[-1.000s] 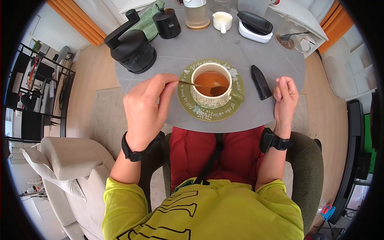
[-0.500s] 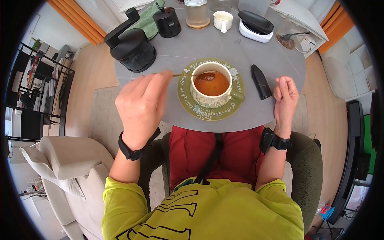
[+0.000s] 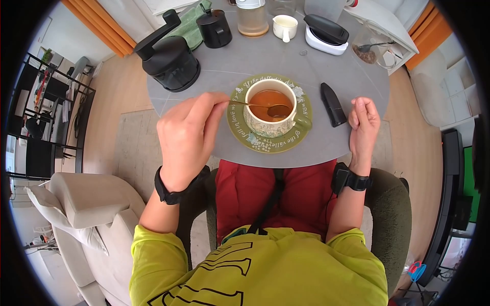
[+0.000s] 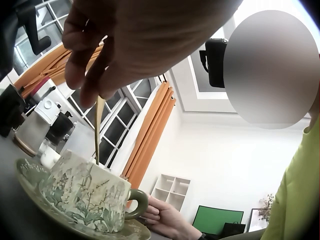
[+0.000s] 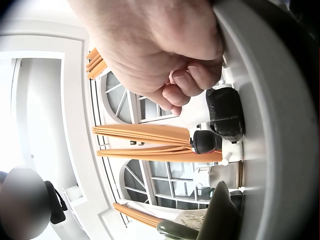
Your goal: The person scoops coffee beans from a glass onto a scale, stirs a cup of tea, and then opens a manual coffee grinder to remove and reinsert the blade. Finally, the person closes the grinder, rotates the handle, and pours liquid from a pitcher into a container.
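My left hand (image 3: 185, 133) pinches the end of a gold-coloured teaspoon (image 3: 255, 105) between thumb and fingers. The spoon's bowl dips into brown tea (image 3: 266, 98) in a patterned mug (image 4: 90, 192) with a green handle (image 3: 303, 124). Under the mug lies a green saucer (image 3: 239, 130) with white lettering. My right hand (image 3: 364, 116) rests at the table's edge, its fingers loosely curled and holding nothing. Beside it on the table is an elongated black case (image 3: 333, 105).
A black chopper-like appliance with a crank (image 3: 171, 64), a green cloth (image 3: 189, 29) and a black pot (image 3: 214, 28) stand at the back left. Behind the saucer are a glass jar (image 3: 252, 19), a small white pitcher (image 3: 284, 27), a black-and-white device (image 3: 325, 34) and a glass jug with a spoon (image 3: 368, 45).
My left hand moved left, drawing the spoon toward the mug's far left side, then came back right; the spoon's bowl is again at the right of the tea. My right hand stayed still.
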### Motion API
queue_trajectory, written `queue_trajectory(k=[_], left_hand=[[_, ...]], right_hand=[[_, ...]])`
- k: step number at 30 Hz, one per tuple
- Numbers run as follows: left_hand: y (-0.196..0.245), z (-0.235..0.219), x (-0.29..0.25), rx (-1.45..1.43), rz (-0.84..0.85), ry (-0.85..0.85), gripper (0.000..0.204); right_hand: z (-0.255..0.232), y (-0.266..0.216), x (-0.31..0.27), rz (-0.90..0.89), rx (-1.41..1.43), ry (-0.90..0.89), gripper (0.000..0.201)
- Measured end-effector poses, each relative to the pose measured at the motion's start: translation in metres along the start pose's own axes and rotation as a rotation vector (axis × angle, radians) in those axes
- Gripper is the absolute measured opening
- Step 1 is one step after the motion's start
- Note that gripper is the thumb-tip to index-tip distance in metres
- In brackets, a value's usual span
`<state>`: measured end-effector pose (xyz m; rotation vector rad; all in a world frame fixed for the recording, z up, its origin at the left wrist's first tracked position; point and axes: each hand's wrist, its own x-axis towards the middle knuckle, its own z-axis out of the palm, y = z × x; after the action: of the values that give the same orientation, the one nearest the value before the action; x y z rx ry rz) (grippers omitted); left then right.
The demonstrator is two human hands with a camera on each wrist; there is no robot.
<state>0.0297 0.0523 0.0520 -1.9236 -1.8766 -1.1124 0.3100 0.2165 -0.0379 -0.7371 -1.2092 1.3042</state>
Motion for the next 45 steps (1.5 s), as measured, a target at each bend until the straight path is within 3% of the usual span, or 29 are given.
queue_trajectory(k=[10,17,22,28,38,45], left_hand=[[0.001,-0.011,0.002,-0.065,-0.031,0.222,0.009],[-0.009,-0.011,-0.004,-0.206,-0.178,0.171,0.005],[-0.014,-0.017,-0.026,-0.341,-0.440,0.043,0.003],[-0.007,-0.014,-0.027,-0.269,-0.339,0.029,0.003],[-0.005,-0.012,-0.032,-0.279,-0.372,0.054,0.002],[-0.010,-0.007,-0.034,-0.290,-0.368,0.056,0.002]], right_hand=[[0.001,-0.001,0.000,0.000,0.005,0.011,0.017],[0.001,-0.002,0.000,0.014,0.011,0.003,0.017],[0.000,0.002,-0.001,-0.012,0.007,0.033,0.018],[-0.002,0.001,0.000,-0.014,0.011,0.005,0.017],[-0.001,0.003,0.000,-0.027,0.034,0.053,0.016],[-0.002,0.002,0.001,-0.014,0.029,-0.010,0.017]])
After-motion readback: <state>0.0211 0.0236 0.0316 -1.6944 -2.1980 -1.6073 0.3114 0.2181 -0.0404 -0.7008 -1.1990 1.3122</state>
